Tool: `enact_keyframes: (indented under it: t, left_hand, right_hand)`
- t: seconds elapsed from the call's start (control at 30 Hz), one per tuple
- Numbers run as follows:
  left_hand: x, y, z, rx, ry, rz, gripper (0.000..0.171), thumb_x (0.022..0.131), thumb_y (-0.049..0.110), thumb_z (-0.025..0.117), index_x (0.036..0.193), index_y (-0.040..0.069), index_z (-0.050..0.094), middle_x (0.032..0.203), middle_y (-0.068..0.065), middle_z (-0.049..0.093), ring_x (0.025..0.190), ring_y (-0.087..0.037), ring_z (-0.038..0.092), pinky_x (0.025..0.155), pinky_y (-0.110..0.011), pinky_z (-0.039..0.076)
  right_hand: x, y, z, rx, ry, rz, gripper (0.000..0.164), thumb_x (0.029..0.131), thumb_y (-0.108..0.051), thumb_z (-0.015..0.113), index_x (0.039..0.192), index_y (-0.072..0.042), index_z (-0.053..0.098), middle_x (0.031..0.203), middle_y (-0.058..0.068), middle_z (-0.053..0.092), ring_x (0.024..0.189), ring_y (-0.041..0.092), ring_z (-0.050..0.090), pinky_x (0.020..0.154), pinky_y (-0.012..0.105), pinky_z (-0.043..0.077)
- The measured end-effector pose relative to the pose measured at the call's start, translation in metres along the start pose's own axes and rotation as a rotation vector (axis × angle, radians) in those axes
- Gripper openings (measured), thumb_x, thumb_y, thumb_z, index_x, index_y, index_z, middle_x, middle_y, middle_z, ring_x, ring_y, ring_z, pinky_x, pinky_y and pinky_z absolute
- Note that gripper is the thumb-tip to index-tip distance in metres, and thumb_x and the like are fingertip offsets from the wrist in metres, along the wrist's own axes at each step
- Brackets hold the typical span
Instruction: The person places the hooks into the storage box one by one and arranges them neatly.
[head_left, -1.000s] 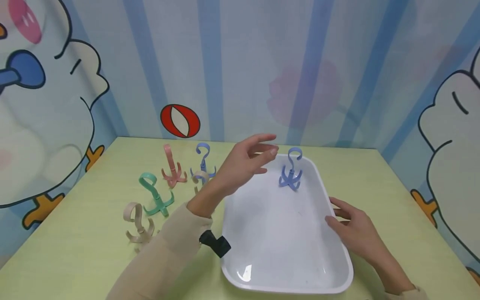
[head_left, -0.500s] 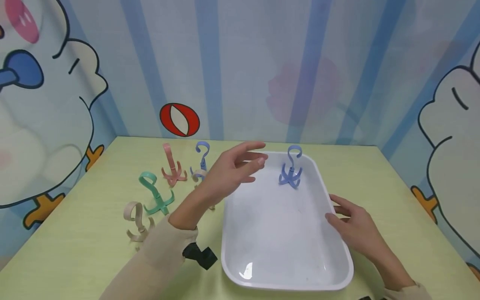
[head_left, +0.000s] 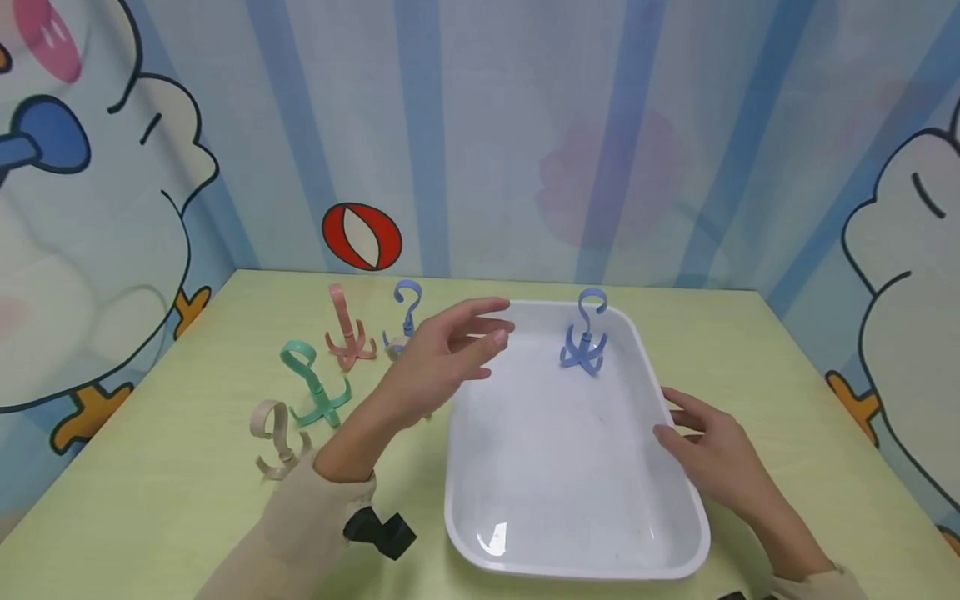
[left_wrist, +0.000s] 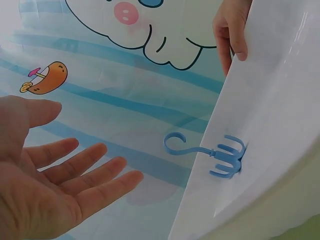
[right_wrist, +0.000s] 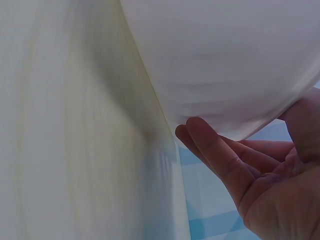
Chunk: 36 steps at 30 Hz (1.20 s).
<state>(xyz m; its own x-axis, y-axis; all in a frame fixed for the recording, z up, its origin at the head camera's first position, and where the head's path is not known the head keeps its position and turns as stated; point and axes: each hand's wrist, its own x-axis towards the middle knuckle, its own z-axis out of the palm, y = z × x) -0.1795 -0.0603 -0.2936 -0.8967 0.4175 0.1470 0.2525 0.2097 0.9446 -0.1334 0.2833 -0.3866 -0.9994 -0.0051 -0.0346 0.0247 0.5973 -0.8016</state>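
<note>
My left hand [head_left: 442, 358] hangs over the left rim of a white plastic tray [head_left: 555, 467], fingers loosely extended and nothing in them. In the left wrist view that hand [left_wrist: 60, 185] shows its bare palm and spread fingers. A blue multi-prong hanging hook [head_left: 582, 350] stands in the tray's far right corner, its curved top above the rim. My right hand [head_left: 708, 458] holds the tray's right rim. The right wrist view has the fingers [right_wrist: 220, 155] against the tray's outer wall, with the thumb up at the rim.
Left of the tray stand more such hooks: a pink one [head_left: 348, 333], a green one [head_left: 315, 392], a beige one [head_left: 277, 433] and another blue one [head_left: 408, 304]. A second beige hook is mostly hidden by my left hand. A printed curtain [head_left: 510, 142] backs the table.
My left hand has drawn back to the left and slightly nearer, away from the blue hook in the tray. The right hand stays on the tray's rim, and the tray has kept its place.
</note>
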Motion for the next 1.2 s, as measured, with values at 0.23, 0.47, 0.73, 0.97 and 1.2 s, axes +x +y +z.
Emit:
enact_keyframes:
  t: [0.23,0.47,0.73,0.97,1.2]
  left_hand:
    - [-0.012,-0.005,-0.005,0.046,0.044,-0.022,0.051,0.107,0.025,0.064,0.156,0.020,0.052,0.147,-0.010,0.065,0.128,-0.030,0.069,0.100,-0.045,0.061]
    - [-0.021,-0.011,-0.007,0.067,0.057,-0.033,0.050,0.106,0.024,0.065,0.155,0.018,0.053,0.145,-0.012,0.066,0.125,-0.029,0.070,0.100,-0.045,0.061]
    - [-0.032,-0.016,-0.013,0.170,0.119,-0.032,0.050,0.106,0.025,0.065,0.154,0.017,0.054,0.143,-0.010,0.068,0.131,-0.030,0.067,0.100,-0.046,0.061]
    - [-0.039,-0.017,-0.019,0.176,0.149,-0.041,0.050,0.106,0.024,0.065,0.154,0.015,0.054,0.142,-0.012,0.068,0.133,-0.033,0.066,0.104,-0.050,0.059]
    - [-0.045,-0.018,-0.024,0.194,0.165,-0.050,0.049,0.107,0.025,0.064,0.154,0.013,0.054,0.144,-0.014,0.067,0.134,-0.035,0.064,0.102,-0.052,0.059]
  right_hand:
    - [0.001,0.001,0.000,-0.004,0.002,-0.007,0.063,0.105,-0.018,0.064,0.161,-0.001,0.039,0.142,0.036,0.060,0.109,0.043,0.075,0.074,0.043,0.067]
    - [0.001,0.002,0.001,-0.001,0.001,-0.004,0.064,0.105,-0.018,0.064,0.161,-0.001,0.039,0.141,0.036,0.060,0.109,0.043,0.075,0.074,0.043,0.067]
    - [0.002,0.001,0.000,-0.005,0.001,-0.009,0.064,0.105,-0.019,0.063,0.161,0.000,0.039,0.142,0.036,0.059,0.109,0.043,0.075,0.075,0.043,0.067]
    - [0.001,0.001,0.000,0.005,-0.006,-0.005,0.064,0.105,-0.019,0.063,0.161,-0.001,0.039,0.143,0.036,0.059,0.110,0.043,0.075,0.075,0.043,0.067]
    - [0.001,0.003,-0.001,-0.003,-0.008,-0.001,0.065,0.106,-0.021,0.063,0.162,-0.001,0.038,0.143,0.036,0.058,0.112,0.044,0.074,0.076,0.044,0.067]
